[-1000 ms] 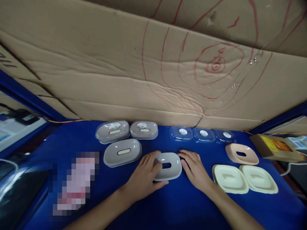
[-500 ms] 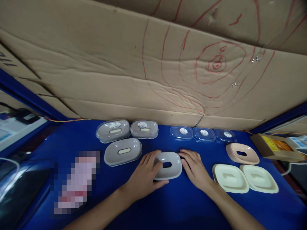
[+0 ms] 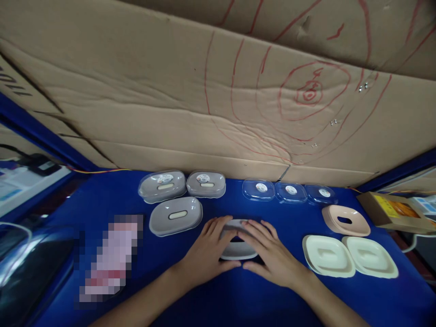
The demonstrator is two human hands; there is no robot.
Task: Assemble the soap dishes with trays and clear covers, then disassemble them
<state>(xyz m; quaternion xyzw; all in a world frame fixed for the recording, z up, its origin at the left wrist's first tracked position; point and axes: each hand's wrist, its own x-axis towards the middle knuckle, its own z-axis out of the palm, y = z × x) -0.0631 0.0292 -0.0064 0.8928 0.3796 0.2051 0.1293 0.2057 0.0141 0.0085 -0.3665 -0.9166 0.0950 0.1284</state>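
Note:
In the middle of the blue table, a grey oval soap dish [image 3: 238,250] with a dark slot lies between my hands, partly covered by them. Curled round its left end is my left hand [image 3: 211,243], fingers at the far rim and thumb at the near side. My right hand [image 3: 270,250] grips the right end, its fingers reaching over the top and its thumb by the near rim. Close by on the left sits another grey soap dish [image 3: 176,216], whose slot shows a cream filling.
Two grey dishes under clear lids [image 3: 162,186] stand along the cardboard wall [image 3: 153,131]. Several loose clear lids [image 3: 258,190] lie to their right. A pink dish [image 3: 346,220], cream trays [image 3: 329,255] and an open carton [image 3: 391,211] are at right; a blurred-out pink item [image 3: 114,254] is at left.
My right hand has moved left, from beside the grey soap dish onto its right end. My left hand stays round the left end.

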